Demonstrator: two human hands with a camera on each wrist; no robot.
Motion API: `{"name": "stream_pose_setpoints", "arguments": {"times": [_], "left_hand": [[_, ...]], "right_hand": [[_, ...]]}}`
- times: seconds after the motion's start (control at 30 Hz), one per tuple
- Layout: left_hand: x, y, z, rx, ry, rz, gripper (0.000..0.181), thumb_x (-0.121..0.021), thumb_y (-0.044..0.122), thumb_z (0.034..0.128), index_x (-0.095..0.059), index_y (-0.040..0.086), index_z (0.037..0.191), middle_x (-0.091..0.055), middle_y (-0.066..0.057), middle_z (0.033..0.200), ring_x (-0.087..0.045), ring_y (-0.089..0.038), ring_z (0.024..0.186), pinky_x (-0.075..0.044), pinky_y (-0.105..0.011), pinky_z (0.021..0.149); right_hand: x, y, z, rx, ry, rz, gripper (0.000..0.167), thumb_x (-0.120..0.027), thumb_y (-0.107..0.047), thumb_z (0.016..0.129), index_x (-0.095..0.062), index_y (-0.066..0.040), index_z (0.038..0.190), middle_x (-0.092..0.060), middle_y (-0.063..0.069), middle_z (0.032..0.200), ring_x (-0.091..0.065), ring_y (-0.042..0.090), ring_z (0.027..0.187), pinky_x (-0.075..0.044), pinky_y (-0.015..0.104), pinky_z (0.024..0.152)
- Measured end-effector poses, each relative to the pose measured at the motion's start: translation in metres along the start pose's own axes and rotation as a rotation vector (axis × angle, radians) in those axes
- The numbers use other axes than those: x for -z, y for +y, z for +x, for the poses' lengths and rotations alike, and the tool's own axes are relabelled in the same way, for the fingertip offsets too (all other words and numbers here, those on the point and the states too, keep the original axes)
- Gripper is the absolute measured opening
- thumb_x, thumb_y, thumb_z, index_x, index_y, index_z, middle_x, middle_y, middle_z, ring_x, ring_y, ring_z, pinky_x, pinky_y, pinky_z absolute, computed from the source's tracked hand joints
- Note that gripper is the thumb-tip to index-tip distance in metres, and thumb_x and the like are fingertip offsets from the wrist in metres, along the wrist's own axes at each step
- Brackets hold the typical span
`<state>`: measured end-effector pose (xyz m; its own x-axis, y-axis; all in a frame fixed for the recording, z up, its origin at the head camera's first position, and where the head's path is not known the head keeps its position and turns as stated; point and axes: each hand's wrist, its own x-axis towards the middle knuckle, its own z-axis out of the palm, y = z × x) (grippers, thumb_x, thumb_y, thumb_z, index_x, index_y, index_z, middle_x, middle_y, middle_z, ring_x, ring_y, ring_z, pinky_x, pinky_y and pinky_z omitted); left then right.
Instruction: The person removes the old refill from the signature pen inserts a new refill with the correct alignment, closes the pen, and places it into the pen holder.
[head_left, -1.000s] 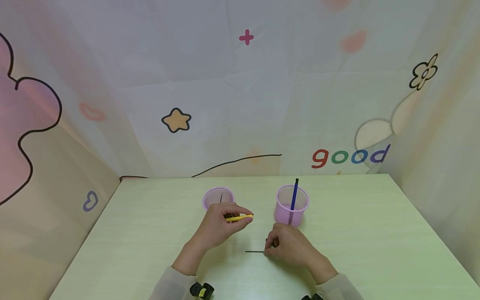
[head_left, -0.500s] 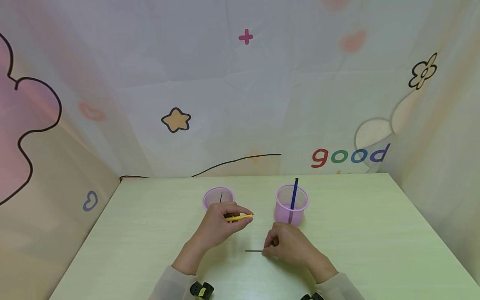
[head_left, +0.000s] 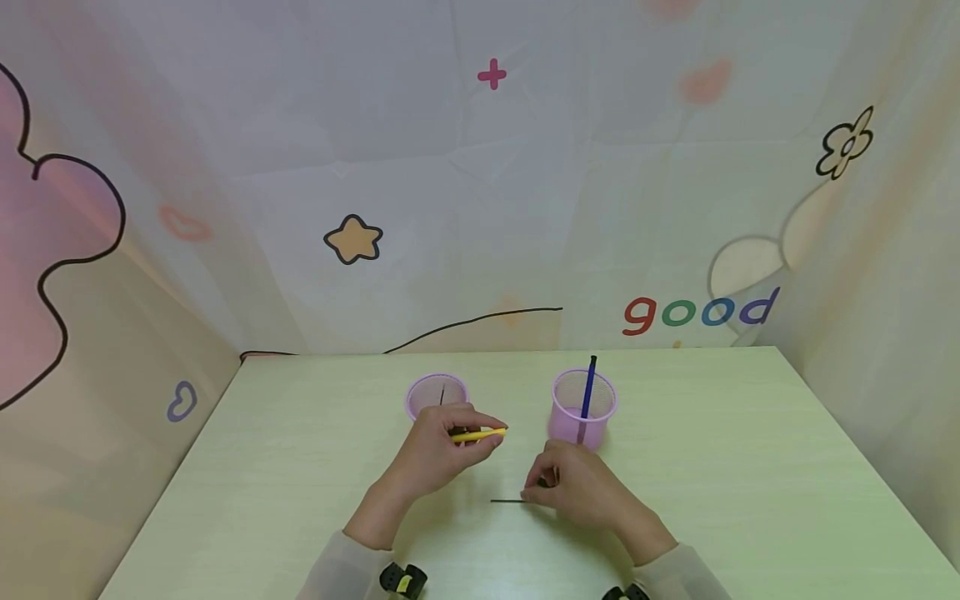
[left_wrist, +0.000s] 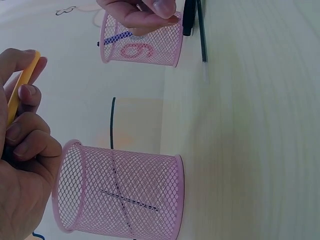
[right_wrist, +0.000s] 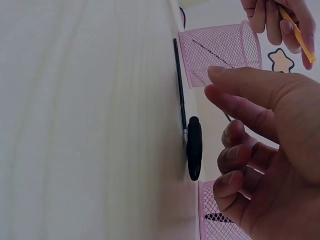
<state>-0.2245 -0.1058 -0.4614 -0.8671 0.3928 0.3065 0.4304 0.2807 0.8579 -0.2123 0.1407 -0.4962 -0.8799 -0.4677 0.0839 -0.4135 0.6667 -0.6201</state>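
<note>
My left hand [head_left: 442,442] holds a slim yellow pen barrel [head_left: 480,435] between thumb and fingers, in front of the left cup. Below and to the right, my right hand [head_left: 573,487] hovers close over the table, thumb and index tips near each other with nothing visible between them. Under those fingertips lies a thin dark pen refill [right_wrist: 180,85], silver near one end. Beside it on the table is a short black pen part [right_wrist: 195,150], perhaps a cap; the right hand mostly hides it in the head view.
Two pink mesh pen cups stand behind the hands. The left cup [left_wrist: 120,190] has a thin dark stick showing at it; the right cup [head_left: 577,425] holds a blue pen [head_left: 588,387]. A printed curtain [head_left: 450,192] closes off the pale table's [head_left: 247,467] back.
My right hand has shifted slightly left and away from me, its fingertips lifting a little at the refill. The left hand and yellow barrel stay where they were.
</note>
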Motion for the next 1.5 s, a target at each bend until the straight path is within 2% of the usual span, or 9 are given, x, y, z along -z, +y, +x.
{"name": "stream_pose_setpoints", "arguments": {"times": [0.17,0.43,0.73,1.0,1.23,1.5], "left_hand": [[0.001,-0.001,0.0,-0.02,-0.001,0.012,0.014,-0.08,0.016,0.0915,-0.083,0.021,0.104,-0.072,0.007,0.088,-0.065,-0.011,0.08,-0.06,-0.026,0.069],[0.002,-0.003,-0.002,-0.058,-0.005,0.03,0.015,-0.08,0.013,0.0918,-0.082,0.012,0.107,-0.071,0.004,0.086,-0.061,-0.009,0.076,-0.057,-0.024,0.065],[0.004,-0.001,-0.004,-0.054,-0.005,0.055,0.017,-0.079,0.015,0.0927,-0.083,0.023,0.107,-0.067,0.006,0.083,-0.057,-0.01,0.073,-0.054,-0.024,0.062],[0.005,-0.001,-0.008,-0.029,-0.01,0.033,0.015,-0.078,0.015,0.0935,-0.082,0.018,0.108,-0.071,0.005,0.093,-0.062,-0.011,0.075,-0.057,-0.026,0.065],[0.004,-0.001,-0.009,-0.04,-0.013,0.035,0.014,-0.077,0.019,0.0946,-0.082,0.019,0.108,-0.067,0.005,0.086,-0.056,-0.009,0.071,-0.052,-0.024,0.061],[0.005,-0.001,-0.01,-0.028,-0.006,0.024,0.015,-0.077,0.016,0.0942,-0.083,0.02,0.108,-0.065,0.005,0.084,-0.055,-0.007,0.07,-0.051,-0.022,0.061]], "right_hand": [[0.001,-0.001,0.002,-0.002,0.003,0.037,0.009,-0.084,-0.027,0.087,-0.076,-0.027,0.082,-0.052,-0.011,0.074,-0.049,0.004,0.07,-0.043,0.022,0.061],[0.002,0.0,0.004,0.012,0.029,0.129,0.004,-0.079,-0.024,0.092,-0.077,-0.021,0.094,-0.055,-0.01,0.074,-0.051,0.005,0.068,-0.046,0.023,0.061],[0.006,-0.003,0.008,0.016,0.065,0.176,0.015,-0.076,-0.021,0.095,-0.077,-0.012,0.107,-0.059,-0.008,0.08,-0.054,0.008,0.07,-0.047,0.022,0.062],[0.012,-0.009,0.014,0.014,0.071,0.2,0.02,-0.074,-0.024,0.097,-0.075,-0.012,0.113,-0.063,-0.005,0.086,-0.059,0.011,0.078,-0.05,0.023,0.066],[0.017,-0.018,0.022,0.04,0.085,0.18,0.016,-0.074,-0.022,0.097,-0.074,-0.019,0.113,-0.066,-0.008,0.087,-0.062,0.01,0.078,-0.052,0.023,0.067],[0.024,-0.026,0.035,0.107,0.107,0.168,0.015,-0.073,-0.019,0.098,-0.075,-0.017,0.113,-0.068,-0.007,0.089,-0.063,0.008,0.078,-0.053,0.023,0.067]]}}
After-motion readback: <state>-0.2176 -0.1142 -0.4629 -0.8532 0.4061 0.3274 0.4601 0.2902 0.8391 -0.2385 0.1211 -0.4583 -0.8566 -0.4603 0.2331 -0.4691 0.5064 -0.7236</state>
